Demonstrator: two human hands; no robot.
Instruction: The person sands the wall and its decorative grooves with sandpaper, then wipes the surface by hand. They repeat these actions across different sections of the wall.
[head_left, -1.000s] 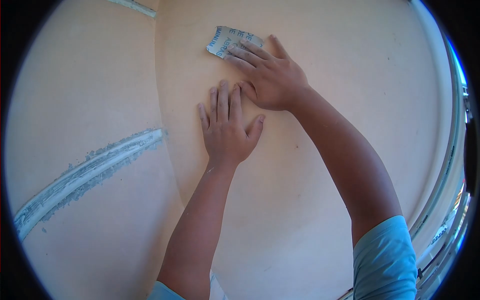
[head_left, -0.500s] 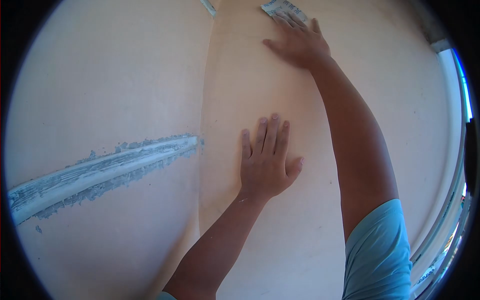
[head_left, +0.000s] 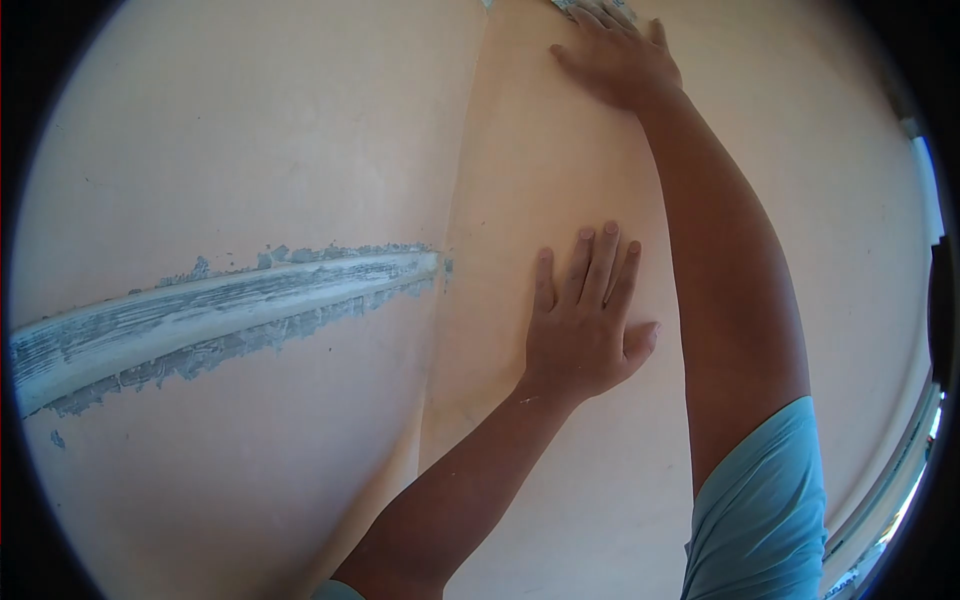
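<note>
My right hand point(head_left: 620, 58) is raised high against the peach-coloured wall point(head_left: 540, 180). Under its fingertips lies a sheet of sandpaper point(head_left: 563, 5) with a printed pale back, pressed to the wall and partly cut off by the top of the view. Lower down, my left hand point(head_left: 583, 320) rests flat on the same wall with its fingers spread and nothing in it.
An inside corner point(head_left: 455, 190) runs down left of my hands. On the adjoining left wall, a long raised white strip point(head_left: 230, 310) has rough grey patches along both edges. A brighter opening point(head_left: 900, 510) shows at the far right.
The view has turned a little left, so the corner and strip sit farther right. The sandpaper and my right hand now appear nearer the top edge. My left hand stays flat on the wall.
</note>
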